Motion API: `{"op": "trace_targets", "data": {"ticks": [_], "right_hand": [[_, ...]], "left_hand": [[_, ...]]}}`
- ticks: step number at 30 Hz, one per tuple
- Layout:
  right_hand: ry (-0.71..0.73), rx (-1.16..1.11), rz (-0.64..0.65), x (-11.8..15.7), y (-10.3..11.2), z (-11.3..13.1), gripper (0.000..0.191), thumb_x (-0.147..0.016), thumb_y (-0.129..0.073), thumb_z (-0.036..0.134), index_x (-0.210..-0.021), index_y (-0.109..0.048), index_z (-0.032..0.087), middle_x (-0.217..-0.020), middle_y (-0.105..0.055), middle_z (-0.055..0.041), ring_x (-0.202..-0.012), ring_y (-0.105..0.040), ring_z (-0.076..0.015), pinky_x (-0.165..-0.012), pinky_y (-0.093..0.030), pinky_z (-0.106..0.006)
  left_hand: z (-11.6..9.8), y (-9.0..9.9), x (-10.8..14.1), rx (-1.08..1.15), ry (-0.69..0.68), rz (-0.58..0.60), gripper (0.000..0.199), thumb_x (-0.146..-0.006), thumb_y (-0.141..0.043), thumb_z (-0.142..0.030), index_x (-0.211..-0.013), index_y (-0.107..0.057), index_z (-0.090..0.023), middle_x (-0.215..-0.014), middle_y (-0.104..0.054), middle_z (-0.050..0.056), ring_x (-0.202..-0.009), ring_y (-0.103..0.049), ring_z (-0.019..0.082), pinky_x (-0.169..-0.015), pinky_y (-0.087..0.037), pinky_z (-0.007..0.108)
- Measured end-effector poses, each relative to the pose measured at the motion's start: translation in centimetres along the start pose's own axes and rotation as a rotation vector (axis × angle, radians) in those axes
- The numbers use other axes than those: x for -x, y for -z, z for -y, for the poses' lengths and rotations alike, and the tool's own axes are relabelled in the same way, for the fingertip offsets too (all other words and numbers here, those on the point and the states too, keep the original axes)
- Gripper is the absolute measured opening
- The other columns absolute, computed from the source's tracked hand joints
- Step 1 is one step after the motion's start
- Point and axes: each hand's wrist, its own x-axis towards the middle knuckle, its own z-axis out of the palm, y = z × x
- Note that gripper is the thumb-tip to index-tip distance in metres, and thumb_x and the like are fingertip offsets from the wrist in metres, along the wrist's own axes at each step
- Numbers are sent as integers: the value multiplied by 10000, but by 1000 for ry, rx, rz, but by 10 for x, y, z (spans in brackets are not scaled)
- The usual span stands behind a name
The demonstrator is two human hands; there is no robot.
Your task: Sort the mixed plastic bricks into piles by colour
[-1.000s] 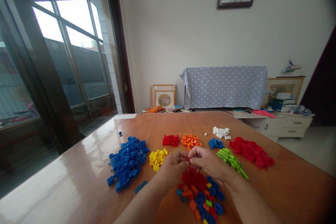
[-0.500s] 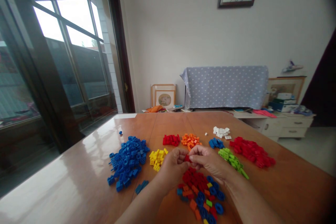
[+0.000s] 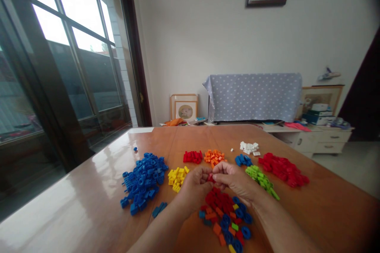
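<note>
My left hand (image 3: pixel 192 189) and my right hand (image 3: pixel 234 185) meet above the wooden table (image 3: pixel 190 140), their fingertips pinching a small red plastic brick (image 3: pixel 210 178). Directly below them lies a mixed pile of red, blue, orange and other plastic pieces (image 3: pixel 224 217). Sorted heaps surround my hands: blue pieces (image 3: pixel 143 182), yellow (image 3: pixel 177 178), red (image 3: pixel 192 157), orange (image 3: pixel 213 157), a small blue group (image 3: pixel 243 160), white (image 3: pixel 248 148), green (image 3: pixel 261 180) and a larger red heap (image 3: pixel 283 170). My fingers hide most of the held brick.
A glazed door (image 3: pixel 77 55) stands at the left, beyond the table's edge. A white drawer cabinet (image 3: pixel 314 140) with boxes and papers stands at the right. A polka-dot covered object (image 3: pixel 252 97) and framed pictures (image 3: pixel 184 107) stand along the far wall.
The whole view has shifted slightly. My hands stay together on the red brick, with my fingers closed a little further around it.
</note>
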Motion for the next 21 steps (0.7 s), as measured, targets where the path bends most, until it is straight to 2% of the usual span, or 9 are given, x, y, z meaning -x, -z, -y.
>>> {"op": "trace_targets", "data": {"ticks": [7,10,14,21], "right_hand": [[31,26,-42,-8,-2,-11,224,-718,-729,275,-850,-565,199,-670,-550,66,-578,-488,-90,-543,-358,-217],[18,13,-36,-5,-1,-8,219,-742,-722,300,-865,-571,197,-693,-599,49,-605,-539,-108,-581,-411,-235],[21,-24,7,0,0,-2,214,-765,-704,321,-902,-605,191,-752,-661,11,-700,-622,-154,-671,-484,-286],[39,-58,-21,-1,1,-1,262,-732,-742,344,-907,-606,204,-783,-651,17,-699,-620,-154,-667,-487,-296]], "left_hand": [[-1,-1,0,10,11,19,277,-738,-718,-212,-996,-655,-133,-841,-728,57,-781,-689,168,-743,-500,266],[-4,-1,1,17,12,21,269,-751,-708,-225,-998,-654,-132,-834,-729,58,-784,-686,171,-753,-499,274],[-3,3,0,0,19,-64,281,-749,-698,-206,-1014,-635,-133,-862,-734,61,-765,-677,161,-705,-474,249],[1,4,-1,60,37,-92,350,-731,-715,-191,-1058,-597,-148,-840,-718,44,-742,-664,150,-680,-450,239]]}}
